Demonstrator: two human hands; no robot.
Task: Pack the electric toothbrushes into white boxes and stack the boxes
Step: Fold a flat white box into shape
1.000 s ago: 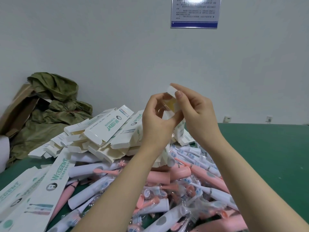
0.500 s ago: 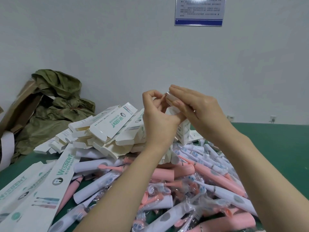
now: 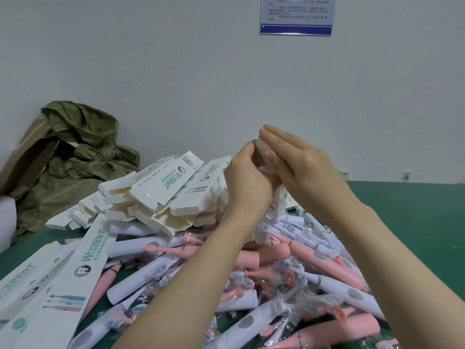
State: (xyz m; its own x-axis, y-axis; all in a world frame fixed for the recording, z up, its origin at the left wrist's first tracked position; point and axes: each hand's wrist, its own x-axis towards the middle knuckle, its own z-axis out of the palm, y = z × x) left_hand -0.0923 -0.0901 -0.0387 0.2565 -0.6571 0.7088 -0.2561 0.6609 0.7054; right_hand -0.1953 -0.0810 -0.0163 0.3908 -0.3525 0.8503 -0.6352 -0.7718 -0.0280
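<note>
Cartons [image 3: 50, 285] folded flat lie at the far left; next to them rises a loose pile of open boxes [image 3: 161, 195], and the heap of pink and white toothbrushes [image 3: 289, 268] fills the middle of the green worktop [image 3: 415, 222]. Above that heap the left hand [image 3: 247, 177] grips a white box [image 3: 279, 202] upright, fingers curled round its upper end. The right hand [image 3: 302, 167] meets the top from the other side, fingers straight and together, laid flat on the end flap [image 3: 261, 148]. The step in hand is, I judge, closing that end; whether a toothbrush is inside, or the tuck tab has entered, is hidden behind the hands. To do it well, the left hand should hold the walls square without crushing them, so the mouth stays open for the tab. The right hand should fold the flap along its crease and push evenly until it sits flush. A crooked tab will likely buckle the thin card and spoil stacking.
</note>
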